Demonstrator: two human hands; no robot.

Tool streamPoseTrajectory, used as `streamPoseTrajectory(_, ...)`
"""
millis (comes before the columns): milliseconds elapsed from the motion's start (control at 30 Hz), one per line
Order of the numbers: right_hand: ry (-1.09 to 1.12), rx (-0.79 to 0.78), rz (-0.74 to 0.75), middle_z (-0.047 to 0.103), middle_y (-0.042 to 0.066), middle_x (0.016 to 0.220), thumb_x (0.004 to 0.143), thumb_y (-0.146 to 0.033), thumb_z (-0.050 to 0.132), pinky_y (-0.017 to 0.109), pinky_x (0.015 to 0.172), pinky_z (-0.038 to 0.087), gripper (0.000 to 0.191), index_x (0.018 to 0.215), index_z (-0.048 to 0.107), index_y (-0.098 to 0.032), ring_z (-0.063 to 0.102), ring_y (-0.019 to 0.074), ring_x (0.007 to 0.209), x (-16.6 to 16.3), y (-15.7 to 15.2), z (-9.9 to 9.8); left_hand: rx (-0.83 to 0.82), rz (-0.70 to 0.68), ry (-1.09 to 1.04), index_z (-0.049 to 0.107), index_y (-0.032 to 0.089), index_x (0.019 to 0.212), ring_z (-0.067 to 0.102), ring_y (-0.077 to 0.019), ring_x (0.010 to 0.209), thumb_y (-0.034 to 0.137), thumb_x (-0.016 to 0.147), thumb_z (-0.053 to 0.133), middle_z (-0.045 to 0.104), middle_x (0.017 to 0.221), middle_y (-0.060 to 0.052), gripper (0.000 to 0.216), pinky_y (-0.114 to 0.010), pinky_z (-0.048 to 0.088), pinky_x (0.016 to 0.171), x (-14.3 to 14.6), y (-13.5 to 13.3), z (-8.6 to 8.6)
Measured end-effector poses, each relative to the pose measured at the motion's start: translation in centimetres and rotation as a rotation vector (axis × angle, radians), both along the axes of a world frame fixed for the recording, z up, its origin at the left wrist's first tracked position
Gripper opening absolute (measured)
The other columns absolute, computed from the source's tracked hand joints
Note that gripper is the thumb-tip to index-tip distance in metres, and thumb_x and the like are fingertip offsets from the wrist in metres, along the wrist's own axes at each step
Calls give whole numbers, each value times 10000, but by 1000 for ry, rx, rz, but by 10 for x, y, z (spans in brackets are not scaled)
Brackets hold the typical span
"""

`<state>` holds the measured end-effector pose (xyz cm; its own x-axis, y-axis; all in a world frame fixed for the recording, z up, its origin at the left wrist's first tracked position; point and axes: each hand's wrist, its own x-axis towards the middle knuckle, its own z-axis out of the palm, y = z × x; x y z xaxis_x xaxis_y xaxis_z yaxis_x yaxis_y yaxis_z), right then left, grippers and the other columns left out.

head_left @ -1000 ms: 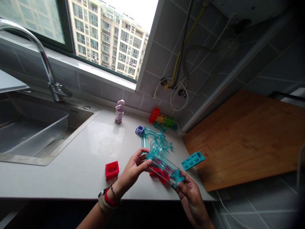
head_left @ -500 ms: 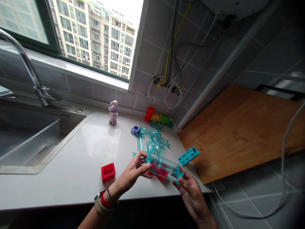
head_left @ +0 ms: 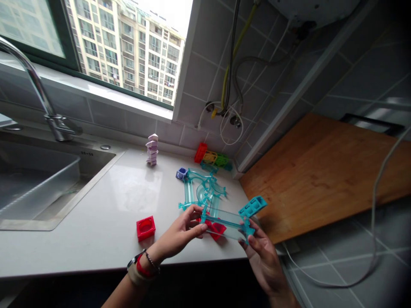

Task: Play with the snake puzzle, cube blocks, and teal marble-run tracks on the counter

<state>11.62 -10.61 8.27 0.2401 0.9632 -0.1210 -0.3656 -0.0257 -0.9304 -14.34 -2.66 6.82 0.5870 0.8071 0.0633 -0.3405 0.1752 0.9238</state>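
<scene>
Above the counter's front edge I hold a clear teal marble-run track piece (head_left: 224, 221) roughly level. My right hand (head_left: 265, 252) is closed round its right end, thumb in front. My left hand (head_left: 183, 229) has thumb and fingers at its left end. Through the clear plastic, red blocks (head_left: 217, 230) show beneath it, partly hidden. Just beyond lie more teal track pieces (head_left: 189, 192), with a small purple-blue block (head_left: 181, 173) at their far left corner. A red cube with a round opening (head_left: 145, 228) sits left of my left hand.
A teal block strip (head_left: 253, 206) lies by a leaning wooden board (head_left: 321, 175) on the right. Red, yellow and green blocks (head_left: 210, 157) line the back wall. A lilac stack (head_left: 152, 149) stands near the sink (head_left: 96, 179). A white cable (head_left: 374, 222) hangs at right.
The track piece has shifted slightly right, together with my right hand. My left hand has moved a little right too, and its fingers have shifted at the piece's left end.
</scene>
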Motion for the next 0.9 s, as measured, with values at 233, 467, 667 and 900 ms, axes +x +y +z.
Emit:
streamPoseTrajectory(233, -194, 33, -49, 727, 98, 1272, 678, -391, 941, 418, 988, 549, 618, 1238, 717, -255, 648, 304, 1217, 12, -9, 0, 15, -9, 46, 517, 215, 1234, 641, -213, 1050, 380, 900, 755, 630, 1227, -86, 442, -345, 526, 861, -2, 3, -1)
streamPoseTrajectory(467, -307, 111, -17, 717, 132, 1280, 727, -398, 912, 468, 971, 576, 590, 1254, 700, -237, 669, 328, 1190, 27, -14, -6, 128, -18, 102, 550, 200, 1216, 663, -222, 1090, 372, 914, 741, 675, 1251, -103, 397, -373, 524, 957, 0, 1, 10)
streamPoseTrajectory(667, -533, 189, 118, 666, 119, 1327, 823, -383, 834, 455, 1027, 550, 659, 1415, 560, -299, 633, 296, 1249, 33, -3, 2, 487, 78, 414, 566, 244, 1317, 685, -235, 1100, 424, 916, 718, 659, 1296, -93, 465, -385, 566, 959, -19, 12, 65)
streamPoseTrajectory(900, -1230, 350, 241, 535, 77, 1483, 918, -334, 719, 443, 1121, 483, 548, 1435, 539, -341, 552, 288, 1341, 15, 32, 58, 801, 171, 684, 522, 281, 1370, 718, -229, 1061, 422, 967, 640, 712, 1241, -56, 443, -368, 571, 923, -31, 27, 91)
